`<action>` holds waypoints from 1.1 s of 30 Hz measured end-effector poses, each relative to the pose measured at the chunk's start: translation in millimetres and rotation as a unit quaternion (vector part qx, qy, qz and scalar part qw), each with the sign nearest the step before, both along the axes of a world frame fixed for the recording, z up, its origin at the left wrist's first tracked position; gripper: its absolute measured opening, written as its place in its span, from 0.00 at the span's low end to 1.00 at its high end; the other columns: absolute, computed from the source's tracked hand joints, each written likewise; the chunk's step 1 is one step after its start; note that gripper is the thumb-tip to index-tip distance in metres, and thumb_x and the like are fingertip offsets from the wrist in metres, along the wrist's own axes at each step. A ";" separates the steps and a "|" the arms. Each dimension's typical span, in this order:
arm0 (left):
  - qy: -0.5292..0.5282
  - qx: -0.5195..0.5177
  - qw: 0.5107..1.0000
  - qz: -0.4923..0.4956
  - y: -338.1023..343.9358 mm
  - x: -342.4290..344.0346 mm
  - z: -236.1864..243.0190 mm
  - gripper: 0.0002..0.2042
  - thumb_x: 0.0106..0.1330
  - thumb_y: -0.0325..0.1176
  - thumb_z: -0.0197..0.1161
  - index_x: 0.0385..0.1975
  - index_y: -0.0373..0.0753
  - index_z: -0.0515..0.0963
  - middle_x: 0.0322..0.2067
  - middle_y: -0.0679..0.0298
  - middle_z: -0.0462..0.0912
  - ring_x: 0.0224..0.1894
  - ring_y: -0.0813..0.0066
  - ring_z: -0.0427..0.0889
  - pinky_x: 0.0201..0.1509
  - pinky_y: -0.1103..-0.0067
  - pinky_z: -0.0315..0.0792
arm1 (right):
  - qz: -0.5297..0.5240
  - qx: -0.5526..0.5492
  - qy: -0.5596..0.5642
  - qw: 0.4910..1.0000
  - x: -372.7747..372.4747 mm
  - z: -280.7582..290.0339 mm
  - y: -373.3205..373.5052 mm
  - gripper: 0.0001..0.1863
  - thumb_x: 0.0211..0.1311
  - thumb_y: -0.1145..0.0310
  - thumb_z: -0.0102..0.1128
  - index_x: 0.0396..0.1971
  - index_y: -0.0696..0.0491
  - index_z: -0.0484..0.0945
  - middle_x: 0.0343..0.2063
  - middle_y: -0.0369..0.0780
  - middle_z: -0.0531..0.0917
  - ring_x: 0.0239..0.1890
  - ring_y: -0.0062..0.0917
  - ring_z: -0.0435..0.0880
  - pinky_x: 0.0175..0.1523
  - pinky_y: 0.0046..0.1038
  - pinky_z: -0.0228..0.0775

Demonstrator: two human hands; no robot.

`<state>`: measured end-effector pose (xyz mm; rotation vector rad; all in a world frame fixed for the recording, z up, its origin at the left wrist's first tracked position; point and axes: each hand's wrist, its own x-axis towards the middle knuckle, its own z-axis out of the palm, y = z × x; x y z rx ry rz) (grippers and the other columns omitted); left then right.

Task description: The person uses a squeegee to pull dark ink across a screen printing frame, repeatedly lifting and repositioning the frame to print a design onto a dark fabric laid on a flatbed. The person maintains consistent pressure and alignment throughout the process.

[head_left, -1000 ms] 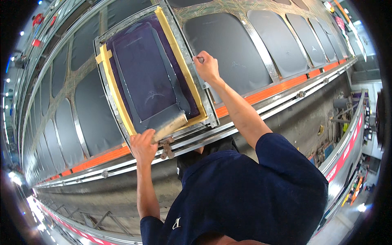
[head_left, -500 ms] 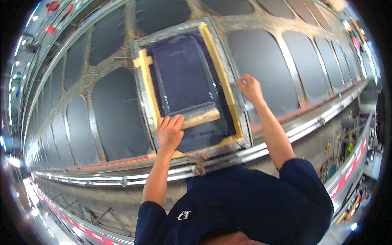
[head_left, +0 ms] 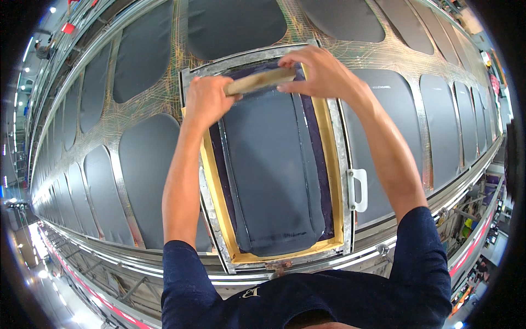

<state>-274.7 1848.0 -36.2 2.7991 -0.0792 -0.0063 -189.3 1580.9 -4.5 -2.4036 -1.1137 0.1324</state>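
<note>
My left hand is closed round the left end of a wooden-handled squeegee. At its right end, my right hand has the fingers over the far side and the thumb on the near side. The squeegee is slightly blurred and lies across the far part of a screen-printing frame. Inside the metal frame, yellow tape borders the dark mesh. Dark ink or film covers the middle of the mesh, with a shiny line down each side. The squeegee's lower edge is hard to make out.
Rows of dark rounded panels lie on the long table to both sides and beyond the frame. A white handle sticks out from the frame's right side. A metal rail runs along the near table edge.
The squeegee has gone from the near part of the frame to its far end with my left hand. My right hand has come from beside the frame to the squeegee's right end.
</note>
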 end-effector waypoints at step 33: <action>0.013 -0.058 0.997 -0.056 -92.3 -300.0 -3.9 0.11 0.51 0.37 0.78 0.33 0.46 0.88 0.31 0.66 0.88 0.33 0.66 0.83 0.48 0.70 0.68 | 0.028 -0.120 0.063 0.990 -292.2 -25.9 -69.7 0.10 0.46 0.72 0.75 0.32 0.51 0.86 0.27 0.39 0.86 0.40 0.33 0.84 0.54 0.34 0.71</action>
